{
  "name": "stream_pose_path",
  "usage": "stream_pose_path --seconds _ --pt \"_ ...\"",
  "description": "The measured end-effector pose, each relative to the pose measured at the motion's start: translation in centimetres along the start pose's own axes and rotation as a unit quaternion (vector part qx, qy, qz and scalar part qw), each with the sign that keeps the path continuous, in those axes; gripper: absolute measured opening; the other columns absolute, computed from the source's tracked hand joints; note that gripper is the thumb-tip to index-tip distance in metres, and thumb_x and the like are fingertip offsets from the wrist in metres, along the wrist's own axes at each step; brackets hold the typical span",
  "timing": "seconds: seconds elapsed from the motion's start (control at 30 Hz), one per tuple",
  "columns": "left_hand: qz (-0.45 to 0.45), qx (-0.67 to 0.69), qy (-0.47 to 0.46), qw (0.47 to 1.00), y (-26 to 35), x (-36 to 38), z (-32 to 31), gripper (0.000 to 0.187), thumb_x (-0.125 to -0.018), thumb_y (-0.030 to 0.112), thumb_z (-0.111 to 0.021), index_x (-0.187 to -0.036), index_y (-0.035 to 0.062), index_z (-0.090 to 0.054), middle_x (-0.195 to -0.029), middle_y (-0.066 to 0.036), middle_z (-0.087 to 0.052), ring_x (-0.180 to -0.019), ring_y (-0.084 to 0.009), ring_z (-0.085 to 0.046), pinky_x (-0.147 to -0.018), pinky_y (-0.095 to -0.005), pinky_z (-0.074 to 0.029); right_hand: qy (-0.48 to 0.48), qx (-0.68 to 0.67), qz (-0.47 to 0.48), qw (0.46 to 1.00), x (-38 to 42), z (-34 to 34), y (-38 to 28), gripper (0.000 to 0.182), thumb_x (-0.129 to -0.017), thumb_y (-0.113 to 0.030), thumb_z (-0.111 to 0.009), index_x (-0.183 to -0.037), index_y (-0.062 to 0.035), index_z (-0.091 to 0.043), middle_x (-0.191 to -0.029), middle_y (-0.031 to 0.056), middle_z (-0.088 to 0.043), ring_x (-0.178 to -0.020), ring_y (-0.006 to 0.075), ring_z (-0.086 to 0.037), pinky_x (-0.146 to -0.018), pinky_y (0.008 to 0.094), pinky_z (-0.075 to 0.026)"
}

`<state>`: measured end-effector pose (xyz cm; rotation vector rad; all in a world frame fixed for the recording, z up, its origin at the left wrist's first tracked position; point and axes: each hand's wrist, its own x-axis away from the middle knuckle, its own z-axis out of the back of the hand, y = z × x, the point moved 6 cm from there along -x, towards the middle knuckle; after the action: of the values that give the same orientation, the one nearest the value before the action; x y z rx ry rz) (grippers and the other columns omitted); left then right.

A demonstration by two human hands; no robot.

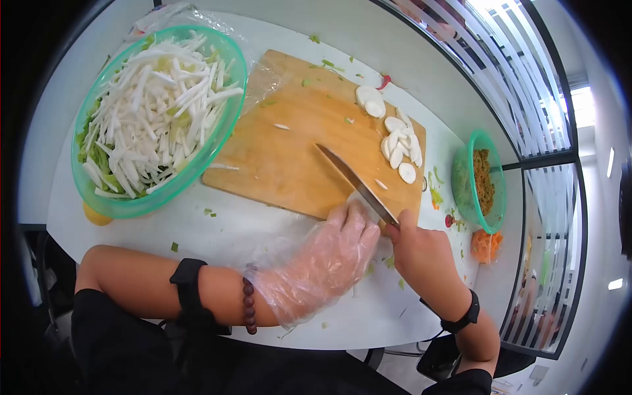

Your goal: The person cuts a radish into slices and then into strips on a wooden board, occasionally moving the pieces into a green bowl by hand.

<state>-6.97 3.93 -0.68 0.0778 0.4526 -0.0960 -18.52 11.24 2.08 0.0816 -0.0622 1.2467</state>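
Note:
My right hand (424, 253) is closed round the handle of a kitchen knife (353, 176), its blade slanting up and left over the wooden cutting board (289, 164). Against the blade's near side, at the board's front edge, my left hand (339, 250) wears a clear plastic glove with the fingers curled down. Whatever lies under those fingers is mostly hidden; a pale bit shows beside the blade. Round white slices, apparently radish (399, 141), lie overlapping at the board's far right. A few thin white slivers (281, 126) are scattered on the wood.
A green bowl (240, 72) heaped with white strips over green shreds stands at left. To the right are a smaller green bowl (461, 178) with brown paste and a bag of orange shreds (486, 247). Scraps litter the white table (230, 230); a partition (434, 85) borders it.

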Motion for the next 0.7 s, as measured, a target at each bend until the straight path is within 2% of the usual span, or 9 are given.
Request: stream_pose_path --seconds 0.1,0.27,0.47,0.57,0.7 --pt "0.003 0.022 0.006 1.0 0.3 -0.1 0.0 0.034 -0.079 0.015 -0.062 -0.102 -0.0103 -0.069 -0.111 -0.025 -0.06 -0.114 -0.0405 -0.058 -0.097 -0.0453 -0.05 0.019 0.002 0.022 1.0 -1.2 -0.1 -0.4 0.024 -0.103 -0.022 -0.059 -0.09 -0.006 -0.047 -0.054 0.0115 -0.058 -0.048 0.0353 -0.061 -0.046 0.0448 -0.048" --pt "-0.019 0.053 -0.036 0.998 0.0 0.1 0.7 0.036 -0.079 0.016 -0.062 -0.102 -0.0109 -0.069 -0.113 -0.026 -0.06 -0.115 -0.041 -0.058 -0.098 -0.0453 -0.05 0.021 -0.004 -0.029 0.999 -1.0 1.1 0.2 0.024 -0.104 -0.023 -0.058 -0.091 -0.0061 -0.047 -0.051 0.0103 -0.056 -0.046 0.0349 -0.059 -0.046 0.0454 -0.046" --pt "-0.009 0.002 -0.027 1.0 0.2 0.0 0.4 0.035 -0.081 0.017 -0.061 -0.102 -0.0103 -0.07 -0.113 -0.026 -0.06 -0.117 -0.0402 -0.058 -0.101 -0.0453 -0.049 -0.008 -0.008 -0.017 1.0 0.3 0.2 -0.2 0.023 -0.103 -0.022 -0.059 -0.091 -0.0062 -0.048 -0.051 0.0099 -0.055 -0.045 0.0337 -0.059 -0.044 0.0438 -0.046" --pt "-0.004 0.022 -0.028 0.999 0.2 0.1 0.4 0.037 -0.081 0.017 -0.061 -0.103 -0.011 -0.069 -0.114 -0.026 -0.061 -0.117 -0.0401 -0.058 -0.101 -0.045 -0.049 0.019 0.015 0.019 1.0 -0.2 -0.1 -0.6 0.024 -0.103 -0.021 -0.06 -0.09 -0.0062 -0.047 -0.052 0.0101 -0.055 -0.046 0.0337 -0.059 -0.044 0.0432 -0.045" --pt "-0.017 -0.002 -0.05 0.999 0.4 -0.1 0.6 0.039 -0.081 0.017 -0.061 -0.106 -0.0118 -0.069 -0.116 -0.026 -0.06 -0.118 -0.0407 -0.057 -0.101 -0.045 -0.049 0.026 0.009 0.001 1.0 -1.0 0.3 -0.2 0.025 -0.103 -0.021 -0.06 -0.089 -0.006 -0.046 -0.052 0.0105 -0.056 -0.046 0.0344 -0.059 -0.044 0.0438 -0.045"
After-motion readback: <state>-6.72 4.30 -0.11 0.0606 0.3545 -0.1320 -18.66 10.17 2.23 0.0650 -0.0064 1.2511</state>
